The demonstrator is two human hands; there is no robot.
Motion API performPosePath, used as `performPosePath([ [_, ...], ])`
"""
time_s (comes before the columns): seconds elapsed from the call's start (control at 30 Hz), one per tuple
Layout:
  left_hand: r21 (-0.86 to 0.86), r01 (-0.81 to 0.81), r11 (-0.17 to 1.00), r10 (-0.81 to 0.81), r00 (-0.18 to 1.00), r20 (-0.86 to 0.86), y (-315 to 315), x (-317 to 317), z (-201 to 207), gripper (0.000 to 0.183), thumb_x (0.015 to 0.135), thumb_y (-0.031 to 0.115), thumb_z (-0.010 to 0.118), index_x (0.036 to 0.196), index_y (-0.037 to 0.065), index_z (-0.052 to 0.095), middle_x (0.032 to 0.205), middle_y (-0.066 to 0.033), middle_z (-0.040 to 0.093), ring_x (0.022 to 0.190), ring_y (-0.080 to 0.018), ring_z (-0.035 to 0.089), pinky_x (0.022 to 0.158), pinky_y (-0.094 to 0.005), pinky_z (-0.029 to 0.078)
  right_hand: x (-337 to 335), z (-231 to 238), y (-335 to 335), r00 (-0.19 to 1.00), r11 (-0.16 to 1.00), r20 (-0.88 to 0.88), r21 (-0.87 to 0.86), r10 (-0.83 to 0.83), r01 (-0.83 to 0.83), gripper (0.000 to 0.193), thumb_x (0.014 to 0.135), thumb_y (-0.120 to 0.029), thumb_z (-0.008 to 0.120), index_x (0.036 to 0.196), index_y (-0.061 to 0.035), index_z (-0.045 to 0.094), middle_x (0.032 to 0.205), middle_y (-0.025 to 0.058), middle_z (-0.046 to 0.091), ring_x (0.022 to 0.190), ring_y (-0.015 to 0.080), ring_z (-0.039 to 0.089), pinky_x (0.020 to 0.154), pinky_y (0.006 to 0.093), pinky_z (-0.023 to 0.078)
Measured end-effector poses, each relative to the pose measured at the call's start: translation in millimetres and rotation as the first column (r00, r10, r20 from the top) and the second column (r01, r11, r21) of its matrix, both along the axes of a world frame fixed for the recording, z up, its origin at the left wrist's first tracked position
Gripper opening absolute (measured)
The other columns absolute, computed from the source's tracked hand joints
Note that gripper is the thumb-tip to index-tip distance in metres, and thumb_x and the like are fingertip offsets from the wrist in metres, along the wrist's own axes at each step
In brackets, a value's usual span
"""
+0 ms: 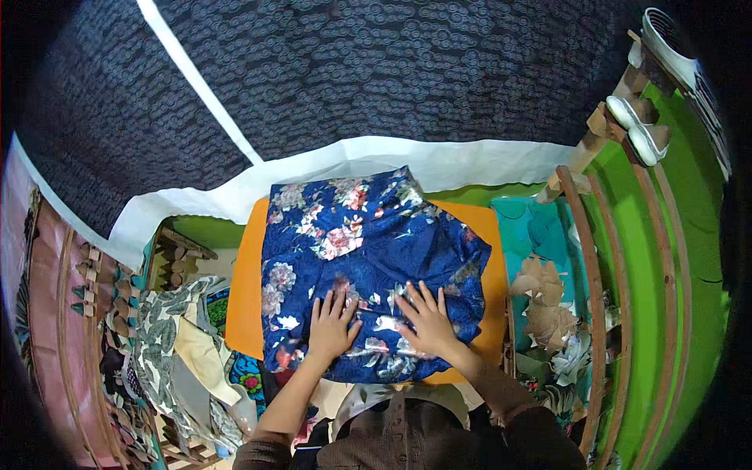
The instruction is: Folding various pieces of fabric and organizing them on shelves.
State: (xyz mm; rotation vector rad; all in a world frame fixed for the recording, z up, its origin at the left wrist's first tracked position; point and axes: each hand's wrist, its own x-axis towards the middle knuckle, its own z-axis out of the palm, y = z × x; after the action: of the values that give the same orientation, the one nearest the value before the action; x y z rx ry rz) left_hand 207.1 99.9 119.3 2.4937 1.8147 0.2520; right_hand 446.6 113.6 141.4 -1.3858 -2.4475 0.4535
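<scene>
Though roughly square, blue floral cloth (384, 254) with one corner rightward.

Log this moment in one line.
left hand: palm down on blue floral fabric | right hand: palm down on same fabric | fabric: lies over orange tabletop, which shows both sides

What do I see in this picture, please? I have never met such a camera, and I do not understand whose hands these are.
There is no machine here, only a person using bare hands. The single picture comes from a wide fisheye camera worn on that person's head, looking down, so straight edges bend toward the rim. The left hand and right hand lie flat, fingers spread, on a blue floral fabric. It covers much of an orange tabletop. Neither hand grips anything. On the right is a wooden rack with white shoes.
</scene>
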Motion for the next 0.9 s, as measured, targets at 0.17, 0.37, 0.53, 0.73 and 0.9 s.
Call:
performPosePath([
  [0.17, 0.122, 0.036, 0.992, -0.044, 0.997, 0.064, 8.0, -0.9, -46.1, 0.051, 0.081, 0.039, 0.053, 0.127, 0.019, 0.046, 0.137, -0.0121, 0.036, 0.126, -0.0331, 0.030, 0.103, -0.0511, 0.014, -13.7, -48.4, -12.1, 0.985, 0.992, 0.165, 0.108, 0.045, -0.063, 0.050, 0.084, -0.043, 0.047, 0.129, -0.0234, 0.043, 0.138, 0.0110, 0.032, 0.127, 0.0324, 0.029, 0.100, 0.0576, 0.018],
  [0.37, 0.125, 0.040, 0.991, -0.044, 0.999, 0.029, -29.6, 3.0, 49.1, 0.054, 0.080, 0.039, 0.054, 0.126, 0.011, 0.046, 0.127, -0.0143, 0.045, 0.119, -0.0305, 0.039, 0.101, -0.0444, 0.026, -1.8, -14.7, -30.7, 0.995, 0.994, 0.098, 0.113, -0.006, -0.005, 0.048, 0.083, -0.036, 0.052, 0.126, -0.0167, 0.046, 0.135, 0.0139, 0.036, 0.124, 0.0326, 0.032, 0.100, 0.0540, 0.022],
  [0.53, -0.008, 0.188, 0.982, -0.187, 0.975, -0.118, -50.8, -65.4, 25.2, 0.060, 0.079, 0.049, 0.052, 0.125, 0.011, 0.047, 0.130, -0.0129, 0.043, 0.119, -0.0290, 0.040, 0.100, -0.0449, 0.028, 28.7, -9.7, -49.8, 0.982, 0.991, 0.141, 0.028, 0.124, -0.129, 0.048, 0.082, -0.034, 0.056, 0.123, -0.0124, 0.048, 0.132, 0.0182, 0.037, 0.124, 0.0342, 0.032, 0.099, 0.0554, 0.022],
  [0.73, -0.210, 0.279, 0.937, -0.312, 0.940, -0.142, -87.2, -96.1, 30.4, 0.083, 0.064, 0.063, 0.057, 0.133, 0.021, 0.036, 0.142, -0.0100, 0.026, 0.130, -0.0274, 0.026, 0.101, -0.0594, 0.016, 88.0, -29.5, -82.0, 0.909, 0.928, 0.229, 0.053, 0.348, -0.368, 0.074, 0.061, -0.066, 0.059, 0.127, -0.0369, 0.041, 0.140, 0.0171, 0.025, 0.129, 0.0347, 0.024, 0.095, 0.0671, 0.017],
  [0.9, -0.015, 0.195, 0.981, -0.185, 0.900, -0.395, -80.3, -97.7, -13.9, 0.059, 0.076, 0.030, 0.054, 0.132, 0.025, 0.036, 0.139, -0.0100, 0.030, 0.128, -0.0254, 0.030, 0.099, -0.0596, 0.023, 84.1, -42.6, -72.3, 0.829, 0.916, 0.437, 0.026, 0.349, -0.399, 0.082, 0.060, -0.063, 0.064, 0.132, -0.0363, 0.035, 0.141, 0.0203, 0.020, 0.129, 0.0431, 0.016, 0.096, 0.0682, 0.014],
])
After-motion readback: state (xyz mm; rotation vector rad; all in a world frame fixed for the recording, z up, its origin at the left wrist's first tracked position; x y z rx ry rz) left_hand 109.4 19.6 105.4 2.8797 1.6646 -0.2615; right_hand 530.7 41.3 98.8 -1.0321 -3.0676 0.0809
